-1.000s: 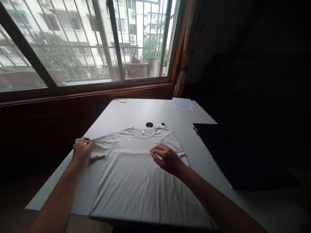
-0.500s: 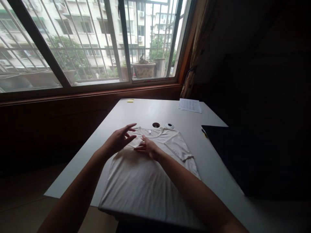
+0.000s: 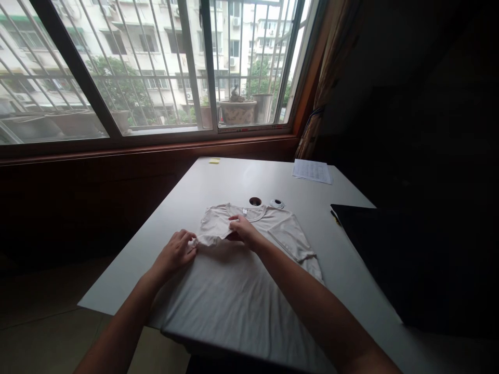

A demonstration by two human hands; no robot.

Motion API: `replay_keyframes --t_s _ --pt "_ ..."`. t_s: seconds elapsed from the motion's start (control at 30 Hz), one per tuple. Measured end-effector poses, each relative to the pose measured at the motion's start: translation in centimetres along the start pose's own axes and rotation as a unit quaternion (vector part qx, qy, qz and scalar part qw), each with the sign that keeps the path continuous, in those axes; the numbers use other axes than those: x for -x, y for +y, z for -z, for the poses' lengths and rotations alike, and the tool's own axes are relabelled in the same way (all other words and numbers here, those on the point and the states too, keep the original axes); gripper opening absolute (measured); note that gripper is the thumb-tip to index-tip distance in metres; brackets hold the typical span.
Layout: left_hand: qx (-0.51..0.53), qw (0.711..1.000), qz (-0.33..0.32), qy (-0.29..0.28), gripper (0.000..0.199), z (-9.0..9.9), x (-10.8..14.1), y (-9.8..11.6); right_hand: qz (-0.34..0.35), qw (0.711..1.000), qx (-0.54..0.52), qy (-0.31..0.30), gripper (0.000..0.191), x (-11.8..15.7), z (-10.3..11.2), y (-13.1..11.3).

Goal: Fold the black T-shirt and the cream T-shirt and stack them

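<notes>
A white T-shirt lies spread on the white table, its neckline with a small label at the far end and its hem hanging at the near edge. Its right-side sleeve is folded in over the body. My left hand pinches the shirt's left edge near the sleeve. My right hand grips the opening of the left-side sleeve, thumb on top and the other fingers tucked beneath the cloth. Between both hands the sleeve fabric is slightly lifted and wrinkled.
On the white table are a round cable hole, its loose cover, printed sheets and a yellow sticky note. A black flat item covers the right side. A barred window stands behind.
My left hand has moved down and left from above the sleeve to the shirt's left edge and closed on it. My right hand has closed on the sleeve opening. The view has shifted slightly.
</notes>
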State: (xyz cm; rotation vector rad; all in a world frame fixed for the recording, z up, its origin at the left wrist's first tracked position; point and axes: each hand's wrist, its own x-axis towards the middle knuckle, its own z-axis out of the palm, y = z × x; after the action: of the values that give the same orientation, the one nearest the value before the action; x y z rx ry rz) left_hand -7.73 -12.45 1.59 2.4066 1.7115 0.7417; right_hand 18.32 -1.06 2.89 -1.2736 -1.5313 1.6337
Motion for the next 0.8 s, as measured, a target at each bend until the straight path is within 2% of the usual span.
replay_keyframes --t_s 0.13,0.23,0.33,0.43,0.57,0.8 --pt "0.007 0.999 0.018 0.028 0.018 -0.6 0.4 -0.2 -0.007 0.993 0.114 -0.006 0.038 -0.6 1.3 -0.9" --pt "0.001 0.998 0.027 0.056 0.017 -0.8 0.7 0.1 0.035 0.977 0.208 0.028 0.022 -1.9 2.0 -1.7" --pt "-0.01 0.997 0.026 0.07 0.022 -0.8 0.9 0.4 0.09 0.956 0.271 0.06 0.013 -3.8 1.6 -2.5" --pt "-0.021 0.997 0.02 0.069 0.018 -0.8 0.9 0.7 0.127 0.942 0.304 0.056 0.018 -5.9 0.4 -2.9" --pt "-0.041 0.997 0.012 0.072 0.015 -0.6 1.0 0.8 0.151 0.936 0.315 0.037 0.033 -8.1 -1.5 -3.1" --pt "-0.019 0.997 -0.001 0.072 0.019 -0.7 0.9 0.5 0.146 0.938 0.315 0.026 0.046 -10.7 -3.9 -3.7"
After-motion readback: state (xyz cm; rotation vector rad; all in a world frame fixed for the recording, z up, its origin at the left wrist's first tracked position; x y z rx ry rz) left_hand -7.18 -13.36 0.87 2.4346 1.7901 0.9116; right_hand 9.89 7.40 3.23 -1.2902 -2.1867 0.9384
